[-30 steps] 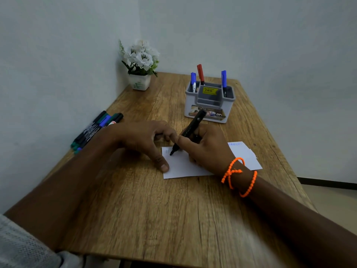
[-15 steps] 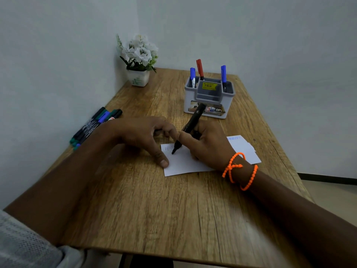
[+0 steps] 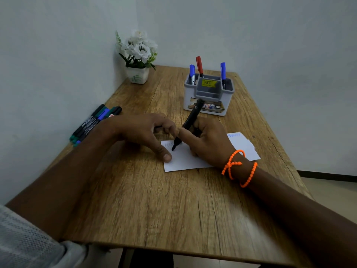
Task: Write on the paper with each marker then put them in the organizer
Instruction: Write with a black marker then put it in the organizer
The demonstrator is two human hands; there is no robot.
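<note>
Right hand [image 3: 208, 144] pinches black marker [image 3: 190, 120], tip down on paper [image 3: 185, 161] | left hand [image 3: 143, 132] fingers curled, thumb pressing paper's left edge | organizer [image 3: 208, 97] beyond paper, holding three markers | spare markers [image 3: 92, 122] at table's [image 3: 135, 209] left edge | flower pot [image 3: 137, 74] in wall corner

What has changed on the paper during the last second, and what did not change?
The right hand moved the black marker slightly rightward, leaving faint strokes on the paper. The left hand still presses the paper; the organizer still holds three markers.
</note>
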